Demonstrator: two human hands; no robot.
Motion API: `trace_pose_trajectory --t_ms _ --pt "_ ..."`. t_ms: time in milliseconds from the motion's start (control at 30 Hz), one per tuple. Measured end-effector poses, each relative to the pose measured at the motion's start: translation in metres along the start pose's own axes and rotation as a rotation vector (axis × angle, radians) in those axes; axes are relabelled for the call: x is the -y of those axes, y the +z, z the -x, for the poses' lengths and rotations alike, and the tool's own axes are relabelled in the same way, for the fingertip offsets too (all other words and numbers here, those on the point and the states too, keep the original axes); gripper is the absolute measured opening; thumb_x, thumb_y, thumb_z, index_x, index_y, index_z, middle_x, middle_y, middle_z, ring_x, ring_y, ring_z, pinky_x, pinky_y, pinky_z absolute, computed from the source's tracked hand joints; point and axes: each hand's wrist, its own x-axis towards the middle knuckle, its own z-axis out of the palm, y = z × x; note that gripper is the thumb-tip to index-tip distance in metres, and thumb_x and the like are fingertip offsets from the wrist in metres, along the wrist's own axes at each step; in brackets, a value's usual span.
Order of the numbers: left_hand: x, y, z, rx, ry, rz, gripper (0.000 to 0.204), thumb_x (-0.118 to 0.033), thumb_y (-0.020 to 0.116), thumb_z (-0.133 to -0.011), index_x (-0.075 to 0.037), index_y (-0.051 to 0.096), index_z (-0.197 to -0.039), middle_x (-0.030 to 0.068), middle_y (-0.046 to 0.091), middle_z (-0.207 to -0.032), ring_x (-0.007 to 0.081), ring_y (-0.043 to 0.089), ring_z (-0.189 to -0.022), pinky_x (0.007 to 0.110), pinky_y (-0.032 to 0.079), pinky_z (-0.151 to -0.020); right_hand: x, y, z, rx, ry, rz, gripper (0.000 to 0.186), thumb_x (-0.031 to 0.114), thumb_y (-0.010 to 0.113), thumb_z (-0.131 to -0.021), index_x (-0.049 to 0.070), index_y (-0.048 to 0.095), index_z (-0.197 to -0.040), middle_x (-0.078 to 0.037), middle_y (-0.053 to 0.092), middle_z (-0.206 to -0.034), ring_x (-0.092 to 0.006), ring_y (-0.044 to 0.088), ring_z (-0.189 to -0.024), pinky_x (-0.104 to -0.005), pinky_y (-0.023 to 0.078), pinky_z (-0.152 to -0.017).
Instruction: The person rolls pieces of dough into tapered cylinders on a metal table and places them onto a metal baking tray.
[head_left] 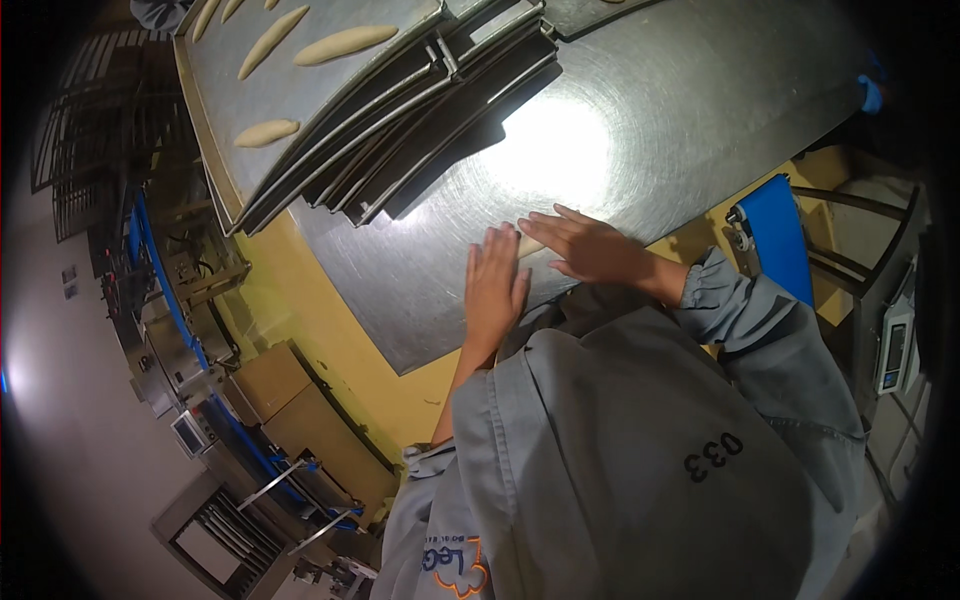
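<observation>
On the metal table (390,290), near its front edge, a piece of pale dough (528,247) lies under my two hands, and only a small part of it shows between them. My left hand (493,280) is flat with fingers stretched out, its fingertips over the dough's left end. Palm down, my right hand (585,245) rests on the dough's right part, fingers extended toward the left hand. Neither hand grips it. Beyond them, at the upper left, several long dough pieces (345,45) lie on a metal tray (215,150).
More trays (400,170) are stacked under the top one, their edges jutting over the table. A blue conveyor belt (778,240) and a scale (893,345) stand to the right. Machinery with blue belts (165,270) and a brown box (270,385) are on the left.
</observation>
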Motion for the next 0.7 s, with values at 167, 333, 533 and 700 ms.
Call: trace_pose_trajectory --t_ms 167,333,533,700 --pt "-0.009 0.018 0.024 0.111 0.054 -0.022 0.064 -0.021 0.060 -0.099 -0.001 0.039 -0.157 0.0203 0.039 -0.163 0.0389 0.035 -0.152 0.058 0.024 -0.124 0.006 0.016 0.021 -0.068 -0.083 0.000 0.075 0.024 0.075 -0.089 0.000 0.043 -0.152 -0.017 0.047 -0.156 -0.0311 0.042 -0.147 -0.0493 0.037 -0.118" --pt "-0.008 0.019 -0.003 -0.009 -0.047 -0.035 0.067 -0.025 0.061 -0.098 -0.001 0.039 -0.157 0.0209 0.038 -0.163 0.0403 0.034 -0.152 0.059 0.023 -0.124 -0.004 0.018 -0.005 -0.016 0.050 -0.021 0.074 0.029 0.074 -0.091 0.001 0.043 -0.152 -0.018 0.045 -0.157 -0.0311 0.041 -0.147 -0.0499 0.032 -0.122" --pt "-0.008 0.033 0.031 -0.008 0.010 -0.019 0.069 -0.024 0.061 -0.099 -0.004 0.034 -0.160 0.0196 0.037 -0.163 0.0405 0.032 -0.153 0.057 0.023 -0.125 0.008 0.024 0.021 -0.024 0.028 0.072 0.071 0.027 0.074 -0.089 0.004 0.047 -0.151 -0.014 0.052 -0.151 -0.0275 0.044 -0.146 -0.0495 0.032 -0.123" --pt "-0.007 0.016 0.018 -0.086 -0.010 -0.028 0.066 -0.018 0.068 -0.094 -0.004 0.043 -0.153 0.0182 0.048 -0.154 0.0371 0.045 -0.143 0.052 0.036 -0.117 -0.001 0.007 0.017 -0.214 -0.014 0.025 0.077 0.017 0.077 -0.084 0.012 0.045 -0.154 -0.012 0.060 -0.138 -0.0286 0.053 -0.134 -0.0459 0.041 -0.115"
